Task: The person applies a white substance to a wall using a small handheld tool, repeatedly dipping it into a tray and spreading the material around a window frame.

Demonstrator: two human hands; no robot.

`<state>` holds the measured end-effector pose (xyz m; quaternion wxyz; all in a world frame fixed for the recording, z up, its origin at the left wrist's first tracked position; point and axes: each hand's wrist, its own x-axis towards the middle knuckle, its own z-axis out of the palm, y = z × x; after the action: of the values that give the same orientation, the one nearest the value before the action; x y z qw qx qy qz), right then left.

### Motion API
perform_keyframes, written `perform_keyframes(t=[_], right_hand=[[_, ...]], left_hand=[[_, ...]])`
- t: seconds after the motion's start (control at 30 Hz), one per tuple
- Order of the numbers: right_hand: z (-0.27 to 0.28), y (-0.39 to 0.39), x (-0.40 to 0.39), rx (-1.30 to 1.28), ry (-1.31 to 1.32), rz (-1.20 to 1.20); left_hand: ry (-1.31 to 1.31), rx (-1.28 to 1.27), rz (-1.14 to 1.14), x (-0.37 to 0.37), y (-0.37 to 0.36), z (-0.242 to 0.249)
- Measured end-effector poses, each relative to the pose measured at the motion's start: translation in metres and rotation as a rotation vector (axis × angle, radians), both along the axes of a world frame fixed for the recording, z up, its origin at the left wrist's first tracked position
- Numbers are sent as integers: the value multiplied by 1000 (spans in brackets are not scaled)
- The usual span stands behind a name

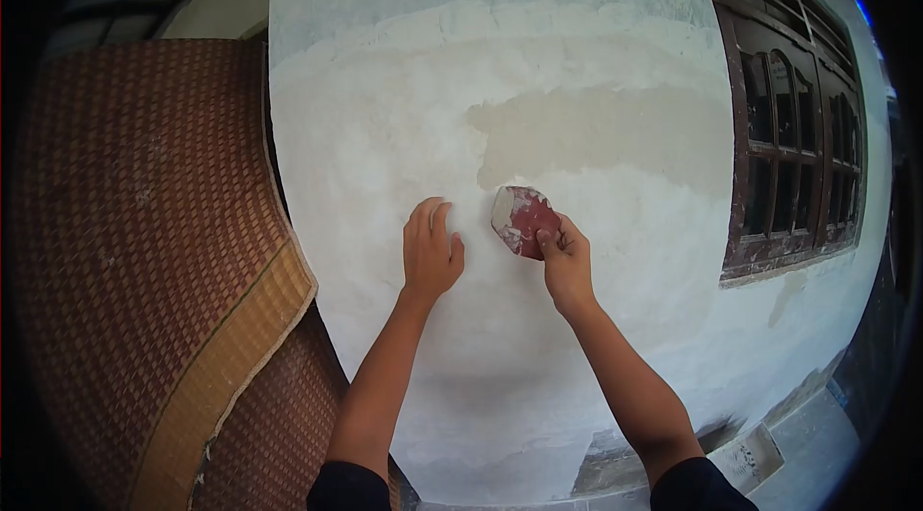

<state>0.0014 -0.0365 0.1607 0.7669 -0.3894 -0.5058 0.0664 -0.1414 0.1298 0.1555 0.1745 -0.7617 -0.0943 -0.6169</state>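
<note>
right hand [567, 261] pinching a dark red scraper [536, 223] between thumb and fingers, its grip at the scraper's lower right edge; left hand [432, 247] empty, raised beside it, fingers loosely curved, thumb apart. cannot tell whether the left fingertips touch the surface behind. largest item: whitish wall [385, 136], filling the middle of the view, bluish toward the top, stained gray near the base. next, a red-brown woven mat [154, 174] at the wall's left, with a tan border [231, 348] along its lower edge. to the right, a dark brown window [788, 146] with paned shutters, set in the wall. between mat and window, nearer the window, a beige patch [606, 136] with ragged edges. dark sleeves [348, 488] at the bottom of the view, forearms reaching up from them. scraper located just below the lower left end of the patch, in front of the wall; contact not determinable. smallest: pale paste [504, 211] smeared along the scraper's left side.
</note>
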Motion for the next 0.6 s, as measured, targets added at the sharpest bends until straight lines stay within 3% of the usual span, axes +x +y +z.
perform_keyframes(t=[0.3,0.37,0.47,0.6], right_hand=[[15,20,6,92,-83,-59],[13,28,2,246,-200,-301],[17,27,-15,260,-326,-518],[19,40,-44,231,-336,-643]], left_hand=[[-33,152,164,9,23,39],[-19,154,166,5,33,50],[-87,235,183,-3,46,72],[-138,241,151,-8,64,91]])
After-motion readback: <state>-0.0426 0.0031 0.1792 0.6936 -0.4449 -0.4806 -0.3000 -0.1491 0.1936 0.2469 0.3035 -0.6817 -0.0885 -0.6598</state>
